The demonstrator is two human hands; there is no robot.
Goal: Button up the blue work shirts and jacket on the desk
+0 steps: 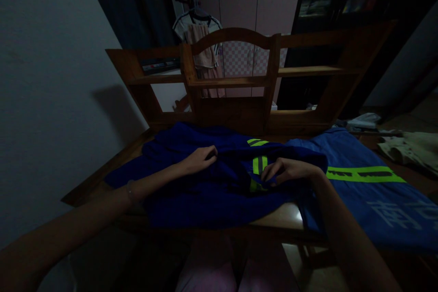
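Observation:
A dark blue work jacket [205,196] with yellow-green reflective strips lies loosely spread and creased over a wooden surface. My left hand [200,159] is on its upper middle part, fingers curled and closed on the cloth. To the right, my right hand [289,171] pinches the jacket's fabric beside a reflective strip [260,165]; the fingertips are partly hidden in the folds. A lighter blue garment [356,150], with a broad yellow-green band and pale printed characters, lies flat at the right, partly under the jacket's edge.
Behind the jacket stands a wooden rack with open shelves [231,82]. Clothes on a hanger [198,23] hang beyond it, before a pale pink cupboard [237,0]. A wall [61,77] bounds the left side. Pale cloth [410,146] lies at the far right. The room is dim.

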